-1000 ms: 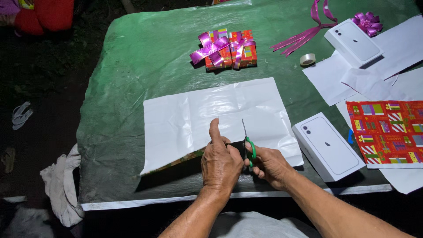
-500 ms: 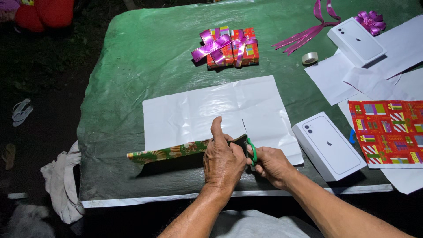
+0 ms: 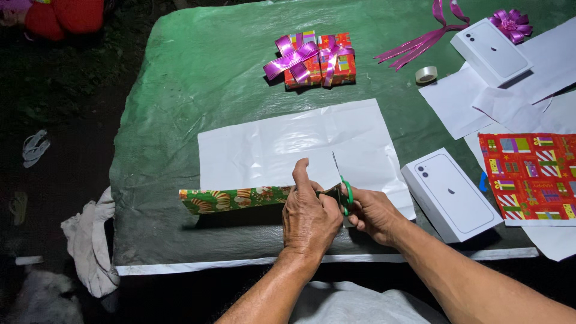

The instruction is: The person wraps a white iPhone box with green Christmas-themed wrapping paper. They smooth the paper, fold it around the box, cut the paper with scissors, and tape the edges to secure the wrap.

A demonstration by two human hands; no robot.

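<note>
A table covered with a wrinkled green plastic sheet (image 3: 198,78) fills most of the view, its near edge trimmed by a pale strip, and the ground around it lies in deep darkness. On the sheet, close to the near edge, lies a large sheet of wrapping paper (image 3: 282,144), white side up, with its near margin folded up so that a strip of green patterned print faces the person. The left hand (image 3: 309,216) rests on that fold, fingers curled and gripping the paper's edge with one finger raised. The right hand (image 3: 372,215) is closed around the green handles of a pair of scissors (image 3: 341,191), whose blades point away into the white sheet. Just right of the hands sits a white rectangular phone box (image 3: 453,195). Farther back, near the middle of the table, stand two small gifts wrapped in red patterned paper and tied with shiny purple ribbon (image 3: 312,60). At the far right corner lie a second white phone box (image 3: 492,51), a purple ribbon bow (image 3: 510,23), loose purple ribbon strands (image 3: 420,39) and a small roll of clear tape (image 3: 426,74). Plain white sheets (image 3: 456,102) and a red patterned wrapping sheet (image 3: 531,177) cover the right edge. Left of the table, on the dark ground, a pale crumpled cloth (image 3: 90,246) hangs near the corner, and a light sandal (image 3: 33,147) lies farther off.
</note>
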